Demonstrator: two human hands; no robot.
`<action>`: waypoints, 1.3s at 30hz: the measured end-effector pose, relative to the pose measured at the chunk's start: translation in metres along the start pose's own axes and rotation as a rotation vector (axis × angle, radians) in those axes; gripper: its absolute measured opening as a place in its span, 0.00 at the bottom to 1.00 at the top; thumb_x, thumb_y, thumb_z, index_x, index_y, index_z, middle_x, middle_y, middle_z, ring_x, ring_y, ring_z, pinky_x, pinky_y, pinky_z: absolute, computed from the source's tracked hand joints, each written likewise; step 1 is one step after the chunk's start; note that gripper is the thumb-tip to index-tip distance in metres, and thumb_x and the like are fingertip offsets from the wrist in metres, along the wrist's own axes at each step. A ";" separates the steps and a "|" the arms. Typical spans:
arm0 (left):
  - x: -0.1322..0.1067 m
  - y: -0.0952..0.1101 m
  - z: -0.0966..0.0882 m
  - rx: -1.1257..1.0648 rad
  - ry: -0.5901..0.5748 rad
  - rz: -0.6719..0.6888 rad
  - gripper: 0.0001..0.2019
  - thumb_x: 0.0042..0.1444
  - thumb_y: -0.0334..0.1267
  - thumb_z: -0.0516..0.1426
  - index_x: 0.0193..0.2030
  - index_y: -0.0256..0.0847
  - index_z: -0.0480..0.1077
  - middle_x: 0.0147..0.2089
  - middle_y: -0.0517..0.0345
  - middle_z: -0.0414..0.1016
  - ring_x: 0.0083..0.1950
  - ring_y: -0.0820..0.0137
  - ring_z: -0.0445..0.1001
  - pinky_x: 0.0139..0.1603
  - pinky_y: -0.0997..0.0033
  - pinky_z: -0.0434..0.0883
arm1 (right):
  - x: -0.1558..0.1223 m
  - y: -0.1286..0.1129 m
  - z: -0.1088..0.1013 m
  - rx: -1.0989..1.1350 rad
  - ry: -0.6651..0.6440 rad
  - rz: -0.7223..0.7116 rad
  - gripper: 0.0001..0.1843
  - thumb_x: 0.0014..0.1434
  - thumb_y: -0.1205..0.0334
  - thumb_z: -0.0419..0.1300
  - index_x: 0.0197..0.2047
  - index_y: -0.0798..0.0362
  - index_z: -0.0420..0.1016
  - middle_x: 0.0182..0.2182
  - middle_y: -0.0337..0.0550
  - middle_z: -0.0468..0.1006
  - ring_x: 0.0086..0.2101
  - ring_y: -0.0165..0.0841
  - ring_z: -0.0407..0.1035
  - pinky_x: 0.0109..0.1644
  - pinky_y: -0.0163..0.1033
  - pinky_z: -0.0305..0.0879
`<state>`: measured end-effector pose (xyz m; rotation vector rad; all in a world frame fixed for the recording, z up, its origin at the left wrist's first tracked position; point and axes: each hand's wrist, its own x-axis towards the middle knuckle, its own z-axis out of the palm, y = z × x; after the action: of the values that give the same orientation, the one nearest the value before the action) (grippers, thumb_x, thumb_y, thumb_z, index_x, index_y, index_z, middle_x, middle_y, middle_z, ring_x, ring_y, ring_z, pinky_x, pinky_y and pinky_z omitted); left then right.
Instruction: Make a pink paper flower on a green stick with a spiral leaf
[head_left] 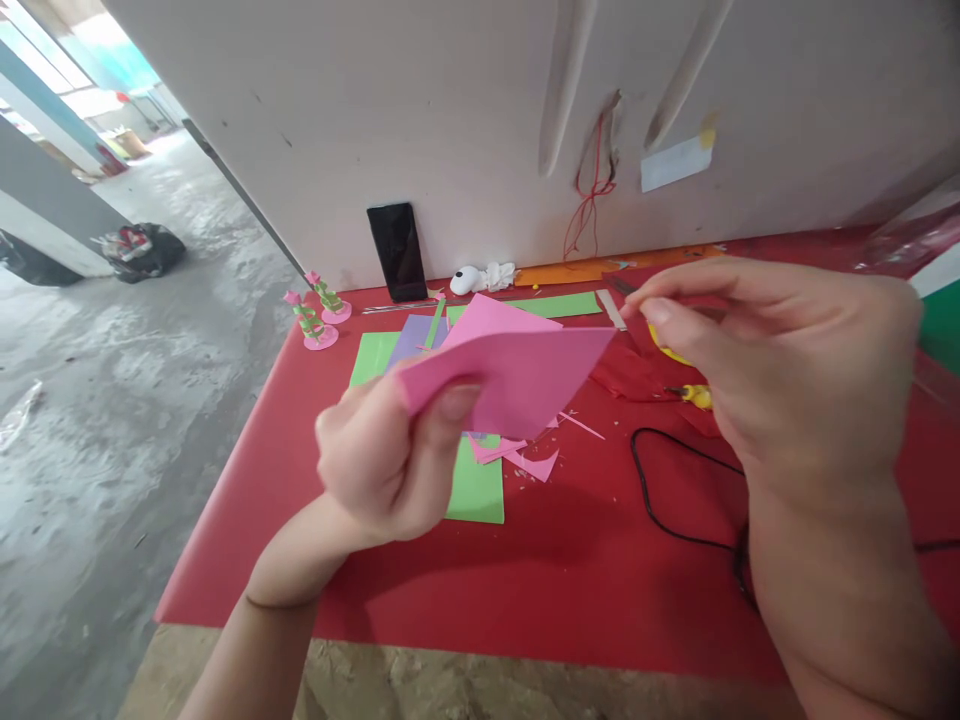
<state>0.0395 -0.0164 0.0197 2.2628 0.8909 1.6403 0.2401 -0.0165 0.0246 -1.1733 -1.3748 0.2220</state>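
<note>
Pink craft sheet (pixel 536 375), pinched by the left hand (pixel 386 455), seems mid-positioning; right hand (pixel 814 375) pinches narrowly, contents unclear; bringing both closer likely follows.

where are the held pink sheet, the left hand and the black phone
Held pink sheet (pixel 536 375): head view, on its broad near face.
Left hand (pixel 386 460): head view, middle of the hand.
Black phone (pixel 398 253): head view, middle of its screen.

Left grip (pixel 394 455) tight, right grip (pixel 810 350) curled

Yellow object (pixel 667 345) mostly hidden behind right hand (pixel 810 365).
</note>
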 end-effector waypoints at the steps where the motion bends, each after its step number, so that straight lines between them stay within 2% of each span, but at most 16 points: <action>1: 0.002 0.001 0.001 -0.014 0.025 0.123 0.11 0.63 0.31 0.51 0.29 0.42 0.67 0.16 0.69 0.51 0.17 0.80 0.46 0.14 0.77 0.47 | -0.001 -0.004 0.000 0.046 -0.019 -0.014 0.10 0.52 0.72 0.62 0.29 0.47 0.80 0.27 0.27 0.80 0.28 0.23 0.71 0.29 0.33 0.66; 3: 0.005 0.001 0.006 -0.067 -0.131 0.211 0.10 0.61 0.27 0.52 0.28 0.39 0.65 0.16 0.70 0.50 0.17 0.82 0.46 0.14 0.81 0.49 | -0.006 -0.014 0.001 0.132 -0.082 -0.081 0.11 0.54 0.72 0.61 0.33 0.46 0.79 0.31 0.27 0.80 0.32 0.23 0.72 0.34 0.34 0.69; 5: 0.006 0.002 0.013 -0.117 -0.244 0.188 0.10 0.61 0.26 0.53 0.28 0.37 0.65 0.18 0.70 0.55 0.17 0.84 0.49 0.15 0.83 0.51 | -0.011 -0.024 0.000 0.136 -0.159 -0.138 0.11 0.54 0.72 0.62 0.34 0.46 0.78 0.32 0.26 0.79 0.35 0.23 0.71 0.38 0.33 0.70; 8: 0.004 0.002 0.020 -0.174 -0.299 0.153 0.09 0.61 0.27 0.53 0.29 0.36 0.66 0.18 0.70 0.59 0.18 0.85 0.53 0.16 0.84 0.53 | -0.017 -0.029 -0.002 0.114 -0.210 -0.173 0.10 0.54 0.74 0.63 0.32 0.47 0.76 0.30 0.25 0.78 0.32 0.22 0.69 0.38 0.33 0.70; 13: 0.001 0.002 0.020 -0.155 -0.281 0.162 0.06 0.60 0.26 0.55 0.33 0.35 0.70 0.18 0.70 0.63 0.17 0.86 0.54 0.15 0.84 0.53 | -0.020 -0.027 -0.001 0.173 -0.241 -0.153 0.10 0.53 0.75 0.62 0.30 0.48 0.75 0.28 0.25 0.77 0.30 0.21 0.69 0.34 0.33 0.70; 21: -0.006 -0.003 0.027 0.023 -0.097 0.273 0.07 0.61 0.27 0.53 0.35 0.33 0.72 0.17 0.69 0.63 0.17 0.84 0.55 0.16 0.83 0.55 | -0.018 -0.027 -0.006 0.027 -0.282 -0.120 0.09 0.53 0.72 0.63 0.30 0.47 0.76 0.28 0.22 0.79 0.29 0.18 0.71 0.35 0.25 0.72; 24: -0.004 -0.004 0.026 0.039 -0.047 0.280 0.06 0.59 0.26 0.55 0.31 0.34 0.71 0.17 0.70 0.58 0.18 0.84 0.54 0.17 0.84 0.54 | -0.014 -0.022 -0.007 0.017 -0.211 -0.128 0.09 0.53 0.74 0.63 0.31 0.48 0.77 0.27 0.23 0.79 0.27 0.18 0.71 0.35 0.24 0.73; 28: 0.001 -0.003 0.022 -0.013 -0.022 0.280 0.11 0.57 0.23 0.56 0.24 0.35 0.66 0.16 0.70 0.55 0.18 0.86 0.53 0.15 0.85 0.50 | -0.007 -0.007 -0.004 -0.098 -0.157 -0.175 0.06 0.52 0.71 0.64 0.31 0.50 0.78 0.27 0.27 0.80 0.27 0.20 0.72 0.36 0.24 0.73; 31: 0.005 -0.001 0.018 -0.001 0.034 0.269 0.12 0.59 0.24 0.54 0.25 0.36 0.66 0.17 0.70 0.52 0.18 0.85 0.48 0.14 0.84 0.47 | 0.003 0.005 -0.005 -0.170 -0.113 -0.099 0.05 0.51 0.72 0.63 0.29 0.53 0.79 0.26 0.33 0.81 0.28 0.24 0.74 0.35 0.28 0.74; 33: 0.006 -0.001 0.018 0.004 0.044 0.222 0.14 0.60 0.25 0.54 0.23 0.36 0.65 0.17 0.71 0.46 0.18 0.84 0.44 0.14 0.84 0.46 | 0.008 0.008 -0.007 -0.152 -0.065 -0.022 0.04 0.52 0.70 0.63 0.30 0.53 0.80 0.26 0.36 0.81 0.29 0.26 0.75 0.35 0.31 0.75; 35: 0.005 -0.002 0.020 -0.034 0.016 0.219 0.14 0.59 0.26 0.56 0.22 0.36 0.64 0.16 0.71 0.45 0.17 0.85 0.43 0.13 0.83 0.44 | 0.008 0.005 -0.009 -0.060 -0.078 0.005 0.04 0.53 0.68 0.63 0.31 0.52 0.80 0.28 0.36 0.81 0.31 0.27 0.75 0.36 0.33 0.75; 39: 0.000 -0.004 0.028 -0.091 -0.140 0.194 0.09 0.59 0.25 0.55 0.28 0.35 0.69 0.15 0.72 0.53 0.17 0.86 0.51 0.15 0.86 0.50 | -0.006 -0.015 -0.006 0.110 -0.296 -0.047 0.08 0.54 0.70 0.62 0.32 0.47 0.77 0.32 0.30 0.80 0.34 0.24 0.74 0.38 0.30 0.74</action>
<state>0.0639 -0.0079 0.0074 2.4290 0.5684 1.5379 0.2368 -0.0307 0.0333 -1.0439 -1.6244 0.4468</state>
